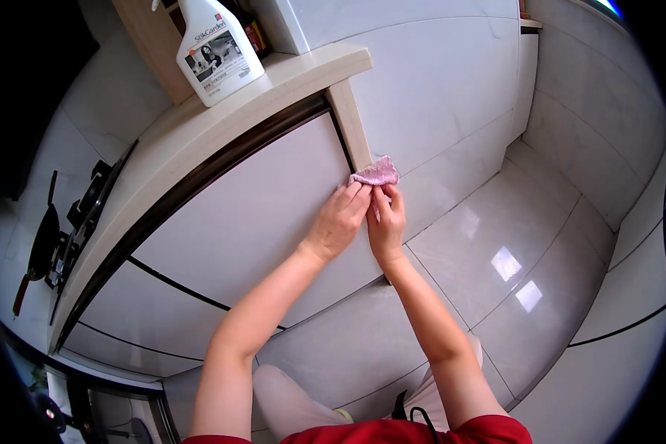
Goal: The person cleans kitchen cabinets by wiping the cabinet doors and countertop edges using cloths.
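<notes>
A pink cleaning cloth [378, 172] is bunched between my two hands, against the narrow end panel of the cabinet beside the white cabinet door [266, 192]. My left hand [340, 220] has its fingers closed at the cloth's lower left edge, near the door's right side. Just right of it, my right hand [386, 222] pinches the cloth from below with thumb and fingers. The hands almost touch each other. Part of the cloth hangs down between them, mostly hidden by the fingers.
Above the door, a white spray bottle [218, 55] stands on the beige countertop [296, 70]. At the left are a gas stove [89, 214] and a dark pan [43, 244]. Shiny floor tiles [496, 222] stretch right toward white cabinets [636, 311].
</notes>
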`<state>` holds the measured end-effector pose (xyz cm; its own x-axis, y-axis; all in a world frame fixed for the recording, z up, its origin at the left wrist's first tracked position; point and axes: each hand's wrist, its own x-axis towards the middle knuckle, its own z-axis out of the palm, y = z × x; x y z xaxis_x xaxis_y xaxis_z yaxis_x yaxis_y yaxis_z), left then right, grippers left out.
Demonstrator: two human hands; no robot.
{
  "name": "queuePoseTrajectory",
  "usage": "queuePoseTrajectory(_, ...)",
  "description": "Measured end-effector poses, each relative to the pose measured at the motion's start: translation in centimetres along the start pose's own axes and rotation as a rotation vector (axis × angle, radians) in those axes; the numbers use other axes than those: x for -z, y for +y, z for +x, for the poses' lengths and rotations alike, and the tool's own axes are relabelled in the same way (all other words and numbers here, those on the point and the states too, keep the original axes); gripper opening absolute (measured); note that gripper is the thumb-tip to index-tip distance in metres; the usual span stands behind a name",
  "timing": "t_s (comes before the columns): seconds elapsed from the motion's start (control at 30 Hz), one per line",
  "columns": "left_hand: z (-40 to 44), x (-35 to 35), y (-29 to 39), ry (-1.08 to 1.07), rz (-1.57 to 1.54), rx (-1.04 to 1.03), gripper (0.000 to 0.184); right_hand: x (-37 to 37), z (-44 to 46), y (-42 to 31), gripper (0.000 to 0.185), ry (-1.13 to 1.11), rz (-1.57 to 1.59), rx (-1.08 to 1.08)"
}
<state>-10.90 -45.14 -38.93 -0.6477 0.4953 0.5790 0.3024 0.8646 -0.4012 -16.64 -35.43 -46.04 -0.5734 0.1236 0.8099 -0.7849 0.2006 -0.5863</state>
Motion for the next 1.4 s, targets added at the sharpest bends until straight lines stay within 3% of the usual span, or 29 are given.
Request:
queuePoseTrajectory(0.13,4.2,3.7,-3.2,0.053,0.275,0.042,0.041,-0.7,8.5,-3.2,0.033,0.091,0.096,0.198)
queuePoseTrajectory(0.2,8.8,7.8,-4.7,0.146,0.464,0.025,0.036,-1.0,14.1,-6.1,0.032,0.18,0.158,0.271)
queuePoseTrajectory(0.33,10.8,9.1,-5.4,0.203,0.413,-0.018,0.034,-0.4,16.5,-7.3,0.027,0.154,0.159,0.248)
queuePoseTrajectory(0.4,9.3,7.3,-4.6,0.175,0.426,-0.017,0.033,-0.3,14.1,-5.8,0.027,0.145,0.116,0.251)
queuePoseTrajectory(0.53,2.8,0.5,-0.8,0.052,0.168,0.066,0.033,-0.7,4.7,-0.1,0.027,0.131,-0.011,0.113)
queuePoseTrajectory(0.63,-2.0,-4.1,2.6,-0.009,0.137,0.01,0.034,-0.1,-2.6,3.5,0.026,0.093,-0.007,0.017)
queuePoseTrajectory(0.73,-3.8,-5.8,4.3,-0.075,0.008,0.043,0.035,0.8,-5.2,4.6,0.026,-0.037,0.012,-0.179)
queuePoseTrajectory(0.87,-0.7,-1.9,1.1,-0.037,0.058,0.03,0.037,0.9,0.3,2.2,0.031,-0.046,0.03,0.022)
queuePoseTrajectory(0.9,1.4,-0.2,-0.4,0.02,0.121,0.036,0.037,0.3,3.2,1.5,0.033,0.002,0.061,0.137)
queuePoseTrajectory(1.0,7.3,5.4,-4.6,0.192,0.351,-0.01,0.037,0.7,12.8,-4.2,0.035,0.023,0.233,0.216)
queuePoseTrajectory(1.13,9.1,6.1,-5.2,0.295,0.36,-0.006,0.038,0.0,15.2,-5.3,0.026,-0.011,0.478,0.008)
queuePoseTrajectory(1.27,3.3,0.1,-0.8,0.111,0.011,0.077,0.04,0.2,5.4,0.5,0.018,-0.02,0.357,-0.196)
queuePoseTrajectory(1.4,-2.8,-6.9,4.4,-0.073,-0.073,0.057,0.039,0.9,-5.4,6.1,0.016,-0.105,0.256,-0.483)
